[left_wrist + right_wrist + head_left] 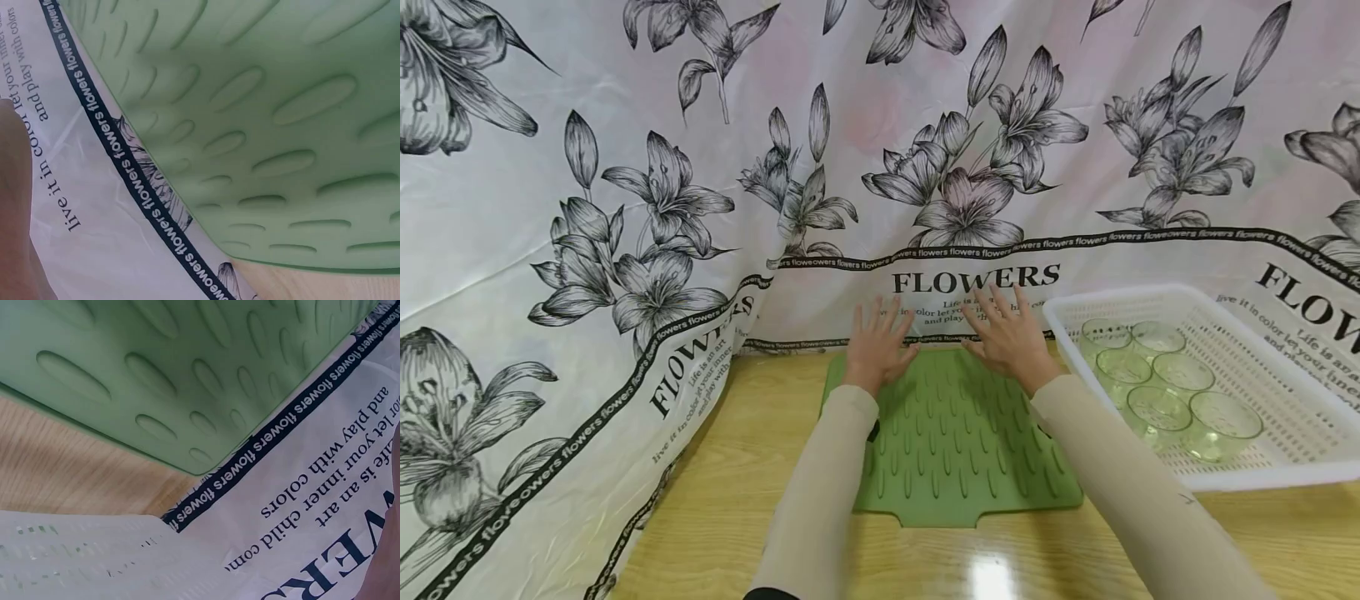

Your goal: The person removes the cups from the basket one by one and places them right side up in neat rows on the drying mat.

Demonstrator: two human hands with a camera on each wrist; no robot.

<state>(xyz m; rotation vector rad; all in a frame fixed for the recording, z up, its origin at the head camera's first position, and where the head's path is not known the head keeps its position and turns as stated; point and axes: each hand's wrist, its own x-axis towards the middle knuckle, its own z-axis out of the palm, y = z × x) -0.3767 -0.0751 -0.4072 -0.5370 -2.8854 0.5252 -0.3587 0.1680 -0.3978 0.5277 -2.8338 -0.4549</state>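
A green mat [955, 450] with rows of raised oval ridges lies on the wooden table, its notched tab facing the near edge. Over its far left part is my left hand [877, 346], fingers spread and straight, holding nothing. My right hand [1006, 340] is likewise spread above the far right part, also holding nothing. In the left wrist view the mat [281, 125] fills the upper right, with only an edge of the hand showing. The right wrist view has the mat's corner [181, 425] beside the cloth.
A white perforated basket [1292, 408] stands to the right, with several clear greenish glasses [1157, 408] inside along its left side. Flower-printed cloth [880, 183] hangs behind and at the left, reaching the tabletop. Bare wood [737, 467] of the table shows left of the mat.
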